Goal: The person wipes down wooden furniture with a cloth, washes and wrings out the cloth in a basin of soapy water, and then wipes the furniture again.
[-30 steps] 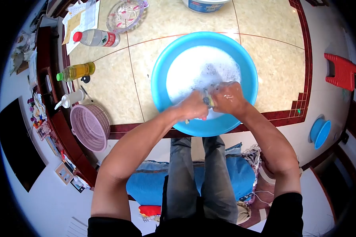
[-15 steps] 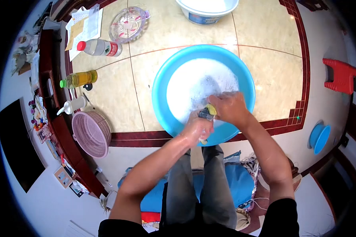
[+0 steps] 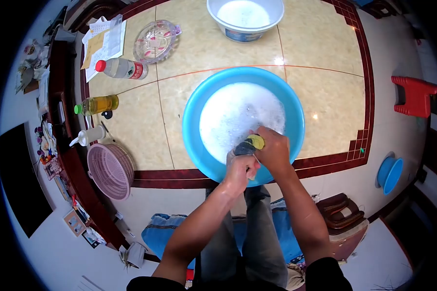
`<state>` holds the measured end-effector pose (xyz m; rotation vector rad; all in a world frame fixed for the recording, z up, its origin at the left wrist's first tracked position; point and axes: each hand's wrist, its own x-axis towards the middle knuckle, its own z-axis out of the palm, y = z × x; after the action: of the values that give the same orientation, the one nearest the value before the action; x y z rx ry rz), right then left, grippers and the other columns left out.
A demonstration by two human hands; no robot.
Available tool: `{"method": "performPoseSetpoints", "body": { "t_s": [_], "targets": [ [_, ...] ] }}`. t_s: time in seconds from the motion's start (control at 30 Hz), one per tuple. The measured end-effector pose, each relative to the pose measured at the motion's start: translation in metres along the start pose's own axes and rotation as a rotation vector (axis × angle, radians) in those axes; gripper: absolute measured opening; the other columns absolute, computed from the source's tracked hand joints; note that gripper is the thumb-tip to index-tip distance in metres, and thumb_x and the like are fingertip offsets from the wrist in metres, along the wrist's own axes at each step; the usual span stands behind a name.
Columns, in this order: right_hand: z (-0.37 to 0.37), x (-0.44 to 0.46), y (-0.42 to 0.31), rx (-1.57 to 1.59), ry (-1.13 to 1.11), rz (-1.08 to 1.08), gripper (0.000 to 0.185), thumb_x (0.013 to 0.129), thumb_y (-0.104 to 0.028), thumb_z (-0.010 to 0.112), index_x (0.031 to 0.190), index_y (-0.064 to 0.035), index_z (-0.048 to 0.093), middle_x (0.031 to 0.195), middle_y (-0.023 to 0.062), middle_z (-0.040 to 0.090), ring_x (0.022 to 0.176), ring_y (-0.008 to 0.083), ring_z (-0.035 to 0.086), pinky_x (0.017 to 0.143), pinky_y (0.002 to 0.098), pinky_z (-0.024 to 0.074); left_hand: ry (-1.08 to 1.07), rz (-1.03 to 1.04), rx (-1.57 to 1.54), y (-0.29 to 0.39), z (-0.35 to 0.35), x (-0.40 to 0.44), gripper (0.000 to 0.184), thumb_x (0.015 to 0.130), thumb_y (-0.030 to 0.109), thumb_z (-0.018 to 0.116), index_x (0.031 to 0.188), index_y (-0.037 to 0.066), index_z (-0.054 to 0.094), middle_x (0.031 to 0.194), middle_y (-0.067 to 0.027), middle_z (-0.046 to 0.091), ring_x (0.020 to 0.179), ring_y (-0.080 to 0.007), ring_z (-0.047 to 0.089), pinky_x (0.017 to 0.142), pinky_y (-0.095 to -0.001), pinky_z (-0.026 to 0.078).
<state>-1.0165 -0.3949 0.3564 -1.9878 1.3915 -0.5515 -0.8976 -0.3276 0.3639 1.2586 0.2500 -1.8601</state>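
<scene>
Left hand (image 3: 242,170): closed around the dark part of the cloth (image 3: 251,144).
Right hand (image 3: 274,149): clenched at its yellow part.
Cloth: twisted between both hands, over the basin's near side; we see more of it than a second ago.
Blue basin (image 3: 193,121): white foam (image 3: 228,111) inside.
Red-capped bottle (image 3: 119,68): red label with pale characters (too small for us to read).
White tub (image 3: 245,29): blue label, illegible; more of the tub now shows.

Left grip (image 3: 240,170) and right grip (image 3: 274,148) curl close together.
</scene>
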Motion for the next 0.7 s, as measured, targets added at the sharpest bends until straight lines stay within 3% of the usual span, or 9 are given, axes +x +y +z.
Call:
{"method": "performPoseSetpoints", "body": {
  "t_s": [0.1,0.2,0.23,0.33,0.57,0.7],
  "targets": [
    [0.001,-0.011,0.005,-0.036,0.027,0.105,0.023,0.07,-0.007,0.08,0.085,-0.0087,0.063,0.078,0.0135,0.068,0.073,0.0341,0.069,0.061,0.0431,0.053,-0.011,0.086,0.267,0.009,0.002,0.004,0.031,0.066,-0.007,0.061,0.095,0.004,0.063,0.069,-0.0071,0.059,0.054,-0.013,0.051,0.05,-0.0283,0.038],
    [-0.001,-0.021,0.005,-0.022,0.055,0.174,0.022,0.071,-0.006,0.078,0.086,-0.008,0.062,0.079,0.0145,0.069,0.074,0.036,0.069,0.062,0.045,0.053,0.026,0.483,0.631,0.005,-0.003,0.013,0.019,0.075,-0.003,0.069,0.093,-0.001,0.066,0.075,-0.0059,0.065,0.068,-0.02,0.066,0.062,-0.0317,0.05],
    [-0.001,-0.022,0.004,-0.038,0.063,0.183,0.022,0.071,-0.006,0.078,0.086,-0.0077,0.062,0.08,0.0149,0.069,0.075,0.0366,0.069,0.062,0.0454,0.0529,0.034,0.55,0.785,0.011,-0.002,0.011,0.012,0.082,-0.001,0.073,0.089,0.0,0.064,0.074,-0.0024,0.062,0.073,-0.0092,0.056,0.066,-0.0266,0.046],
    [-0.005,-0.024,-0.004,-0.024,0.06,0.266,0.02,0.072,-0.004,0.076,0.087,-0.0065,0.063,0.079,0.0182,0.068,0.076,0.0404,0.068,0.064,0.0451,0.0532,0.132,0.618,1.017,0.014,-0.003,0.012,0.009,0.083,-0.001,0.071,0.087,-0.001,0.062,0.073,-0.0035,0.06,0.074,-0.0091,0.056,0.068,-0.0279,0.047],
    [-0.006,-0.027,0.002,0.015,0.078,0.314,0.021,0.071,-0.004,0.074,0.088,-0.0067,0.062,0.076,0.0185,0.067,0.075,0.0415,0.067,0.064,0.0484,0.052,0.047,0.62,0.782,-0.004,0.001,0.023,0.001,0.087,-0.002,0.066,0.088,-0.001,0.065,0.079,-0.003,0.065,0.078,-0.0077,0.056,0.069,-0.0278,0.047],
    [-0.009,-0.027,0.005,0.029,0.066,0.369,0.019,0.073,-0.004,0.073,0.088,-0.0062,0.063,0.077,0.0199,0.068,0.077,0.0424,0.067,0.066,0.0481,0.0523,0.114,0.606,0.624,-0.023,0.008,0.031,0.005,0.09,-0.001,0.064,0.093,-0.002,0.068,0.083,-0.0014,0.067,0.08,-0.0076,0.057,0.071,-0.0266,0.048]
  ]
}}
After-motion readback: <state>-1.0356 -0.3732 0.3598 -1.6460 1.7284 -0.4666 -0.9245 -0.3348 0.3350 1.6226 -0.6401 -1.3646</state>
